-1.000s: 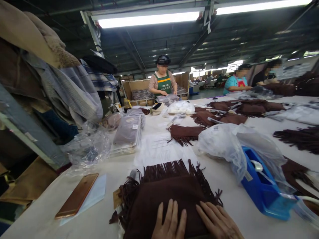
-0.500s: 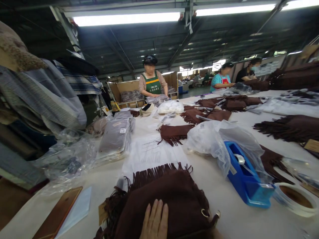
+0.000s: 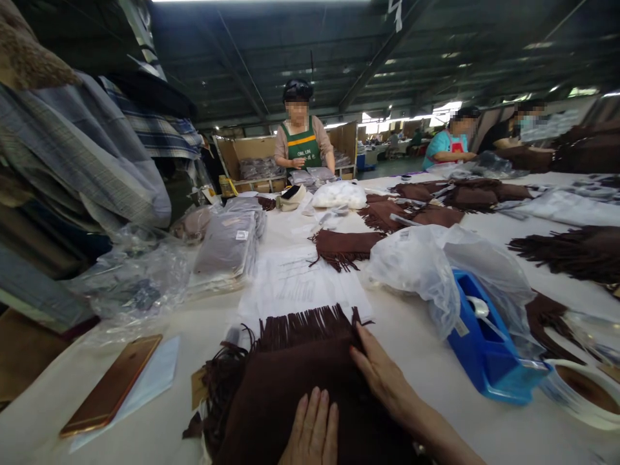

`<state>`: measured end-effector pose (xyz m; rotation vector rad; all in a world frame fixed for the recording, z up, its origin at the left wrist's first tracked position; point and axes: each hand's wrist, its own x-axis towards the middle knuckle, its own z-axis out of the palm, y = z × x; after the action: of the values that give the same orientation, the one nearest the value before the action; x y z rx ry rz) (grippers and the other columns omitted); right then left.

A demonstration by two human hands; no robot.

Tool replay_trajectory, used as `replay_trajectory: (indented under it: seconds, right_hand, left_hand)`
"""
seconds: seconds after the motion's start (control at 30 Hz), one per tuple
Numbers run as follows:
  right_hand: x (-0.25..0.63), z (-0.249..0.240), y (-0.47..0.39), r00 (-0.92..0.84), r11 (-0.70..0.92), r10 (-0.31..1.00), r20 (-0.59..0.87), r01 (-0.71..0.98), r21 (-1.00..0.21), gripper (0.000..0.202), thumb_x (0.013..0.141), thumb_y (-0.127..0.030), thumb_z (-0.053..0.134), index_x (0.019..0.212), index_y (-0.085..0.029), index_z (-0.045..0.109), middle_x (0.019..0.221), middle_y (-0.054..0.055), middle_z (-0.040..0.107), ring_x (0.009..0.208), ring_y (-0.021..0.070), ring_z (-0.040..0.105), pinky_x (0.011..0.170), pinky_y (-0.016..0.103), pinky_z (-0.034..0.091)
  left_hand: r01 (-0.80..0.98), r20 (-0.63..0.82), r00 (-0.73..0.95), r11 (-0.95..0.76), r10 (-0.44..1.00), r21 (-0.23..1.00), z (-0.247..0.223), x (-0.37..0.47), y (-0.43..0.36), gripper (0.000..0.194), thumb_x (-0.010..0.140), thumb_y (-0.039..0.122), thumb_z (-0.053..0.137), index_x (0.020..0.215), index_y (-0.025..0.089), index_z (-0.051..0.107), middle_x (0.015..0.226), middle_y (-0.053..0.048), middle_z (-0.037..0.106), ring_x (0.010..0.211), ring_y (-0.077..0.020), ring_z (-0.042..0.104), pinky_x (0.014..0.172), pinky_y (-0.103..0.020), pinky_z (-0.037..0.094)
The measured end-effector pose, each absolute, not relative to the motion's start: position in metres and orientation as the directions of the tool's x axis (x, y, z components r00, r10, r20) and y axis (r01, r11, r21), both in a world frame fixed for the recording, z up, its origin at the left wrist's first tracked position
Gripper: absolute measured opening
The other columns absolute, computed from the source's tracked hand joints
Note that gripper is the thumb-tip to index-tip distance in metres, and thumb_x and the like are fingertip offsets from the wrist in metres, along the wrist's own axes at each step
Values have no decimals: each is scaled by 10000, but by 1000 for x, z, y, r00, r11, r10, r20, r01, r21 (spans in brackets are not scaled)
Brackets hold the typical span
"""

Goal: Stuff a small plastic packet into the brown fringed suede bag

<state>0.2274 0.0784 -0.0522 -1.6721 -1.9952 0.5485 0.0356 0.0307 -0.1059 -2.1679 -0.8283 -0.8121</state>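
A dark brown fringed fabric piece lies folded on the table right before me, its fringe pointing away and to the left. My left hand rests flat on the middle of the fabric, fingers extended. Along the right edge, my right hand touches the fabric near the fringe corner, its thumb and fingers apart. A tan tag sticks out at the fabric's left side.
A phone lies on pale blue paper at the left. Blue tape dispenser, clear plastic bag and tape roll are at the right. Grey bagged items stand beyond. A person in a green apron works across the table.
My right hand has come into view and onto the fabric's right edge. The metal rings at that side no longer show. My left hand stays on top. The view has tilted down slightly.
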Motion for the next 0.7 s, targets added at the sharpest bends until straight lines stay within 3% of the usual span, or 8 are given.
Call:
replay_trajectory:
  seconds: [0.13,0.3,0.4,0.5,0.6,0.7]
  right_hand:
    - [194,-67,74,-189,230,968,163,929,-289,556,898,-358,420,1333,-12,404,1406,227,343,1328,357,246,1081,525,258]
    - [177,-83,73,-255,285,933,252,955,-89,515,907,-321,389,1302,4,443,1378,230,377,1296,362,313,1042,508,321]
    - [182,-93,74,-291,318,874,390,948,-6,424,888,-275,391,1214,-65,562,1331,208,466,1254,361,392,1005,514,341]
    - [189,-103,76,-429,454,699,572,884,109,378,804,-130,378,1014,-180,688,1248,165,566,1197,373,450,931,548,358]
    - [196,-104,78,-500,523,569,653,832,182,405,745,-90,368,936,-185,712,1197,182,592,1197,388,428,874,554,374]
    - [203,-100,78,-552,555,508,661,797,239,410,714,-89,368,904,-172,721,1155,192,611,1204,394,402,852,551,379]
  left_hand:
    - [727,738,604,-586,300,-357,-111,40,31,377,818,36,293,947,124,636,914,-71,712,907,-200,662,1122,-405,248]
    - [735,789,566,-580,241,-350,-106,48,34,367,810,8,280,814,114,632,805,-58,719,797,-180,684,1118,-396,262]
    - [773,855,482,-553,191,-312,-103,57,35,375,806,0,274,727,114,622,717,-53,711,719,-168,687,1101,-380,295]
    - [816,921,360,-529,146,-235,-117,66,41,346,804,31,316,670,144,615,663,-32,701,726,-160,685,1050,-341,378]
    - [834,944,320,-497,82,-240,-147,75,48,297,808,101,376,657,151,627,694,-54,707,751,-175,685,878,-298,520]
    - [816,927,371,-496,54,-298,-166,86,46,287,826,157,394,655,154,625,758,-73,712,765,-188,681,729,-290,561]
